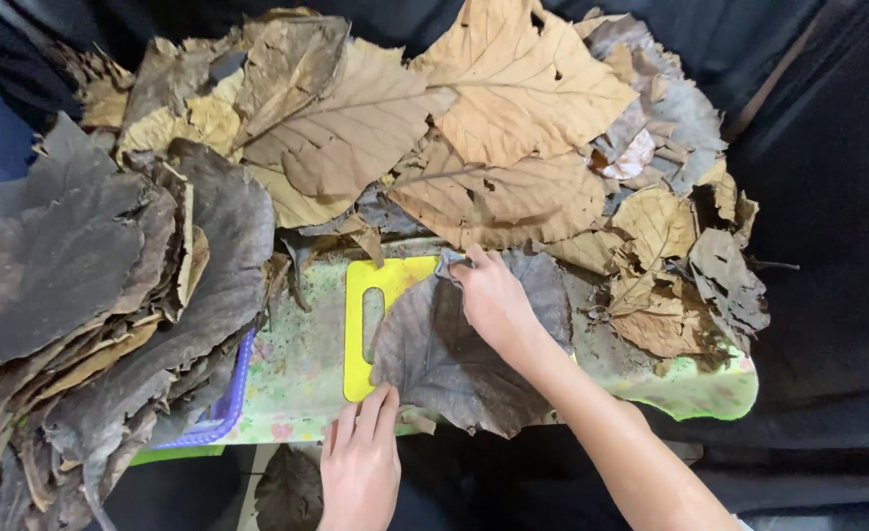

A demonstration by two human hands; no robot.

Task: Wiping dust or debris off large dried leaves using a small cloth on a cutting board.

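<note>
A large grey-brown dried leaf (444, 359) lies flat over a yellow cutting board (387, 280) with a handle slot. My right hand (493, 300) presses on the leaf's upper part, its fingers pinching the leaf's top edge. My left hand (360, 452) rests with fingers together at the leaf's lower left edge, touching the board's bottom corner. The board sits on a small green patterned table (301, 359).
A thick stack of dark grey dried leaves (110, 285) fills a blue basket (226, 408) at left. A heap of tan and brown dried leaves (474, 128) covers the back and right. One dark leaf (289, 487) lies on the floor below.
</note>
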